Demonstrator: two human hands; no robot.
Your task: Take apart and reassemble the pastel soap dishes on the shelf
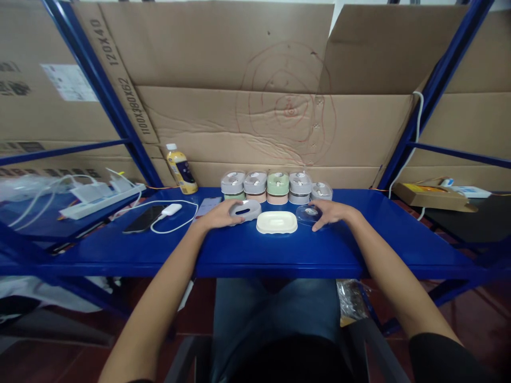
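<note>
My left hand [222, 214] grips the left end of a grey oval plastic piece with a slot [252, 209], thumb on the near side. Between my hands a shallow cream oval tray [277, 221] lies on the blue shelf, touched by neither. At the right, my right hand [329, 213] curls its fingers round the right side of a clear plastic lid [306, 214], which rests on or just above the shelf. Behind these stands a row of small lidded boxes, among them a green-topped box [278, 183] and a grey-topped box [300, 184].
A yellow drink bottle [182, 169] stands at the back left. Nearer lie a black phone [147, 219], a white charger with cable [171, 210] and a power strip [102, 200]. Cardboard [191, 64] closes off the back. An open carton [433, 196] sits far right.
</note>
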